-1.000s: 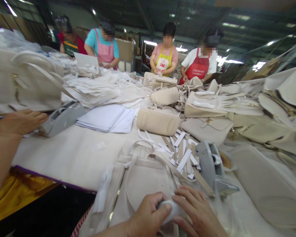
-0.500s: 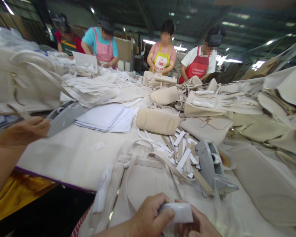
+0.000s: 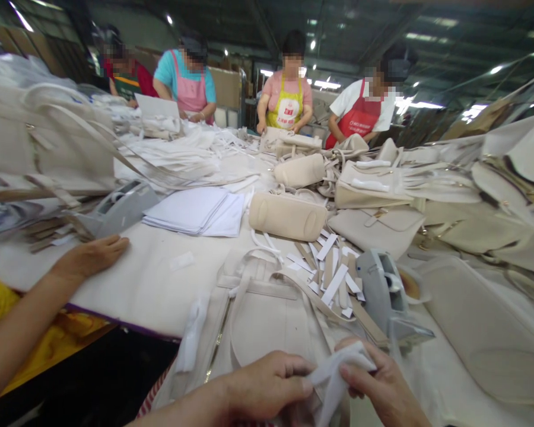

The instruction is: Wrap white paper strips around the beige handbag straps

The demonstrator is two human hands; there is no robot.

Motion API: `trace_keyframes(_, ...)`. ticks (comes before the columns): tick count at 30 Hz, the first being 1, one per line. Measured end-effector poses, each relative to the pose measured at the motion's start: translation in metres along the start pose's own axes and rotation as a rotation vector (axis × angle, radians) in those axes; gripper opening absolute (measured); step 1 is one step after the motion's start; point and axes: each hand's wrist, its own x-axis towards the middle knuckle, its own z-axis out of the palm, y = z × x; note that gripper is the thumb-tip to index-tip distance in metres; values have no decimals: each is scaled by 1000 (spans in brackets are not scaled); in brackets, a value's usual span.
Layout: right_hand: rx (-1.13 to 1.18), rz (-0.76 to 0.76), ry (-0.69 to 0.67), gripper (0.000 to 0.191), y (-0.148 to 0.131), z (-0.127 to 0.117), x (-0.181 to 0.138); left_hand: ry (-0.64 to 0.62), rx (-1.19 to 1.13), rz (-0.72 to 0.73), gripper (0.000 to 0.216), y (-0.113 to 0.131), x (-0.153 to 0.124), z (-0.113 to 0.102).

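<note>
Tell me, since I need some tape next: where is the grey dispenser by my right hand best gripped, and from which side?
Judging by its pose, grip the grey tape dispenser across its tall, narrow body, from above. It stands upright beyond the right hand, the roll sits in its top, and the low front end, probably the cutter, points toward you, so keep fingers off that.

Dim workshop hall, dark roof beams (image 3: 271, 29), bright ceiling lamps (image 3: 420, 105), long cloth-covered worktable (image 3: 137, 279).
</note>
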Motion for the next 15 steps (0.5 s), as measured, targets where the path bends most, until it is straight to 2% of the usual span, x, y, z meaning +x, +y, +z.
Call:
trace_keyframes(6, -90, -22, -127, 30, -9, -8, 2, -59, -219, -66, 37, -6, 6, -3)
trace_keyframes(15, 3, -22, -48, 29, 2, -2, 8, 39, -271, -128, 28, -6, 15, -1)
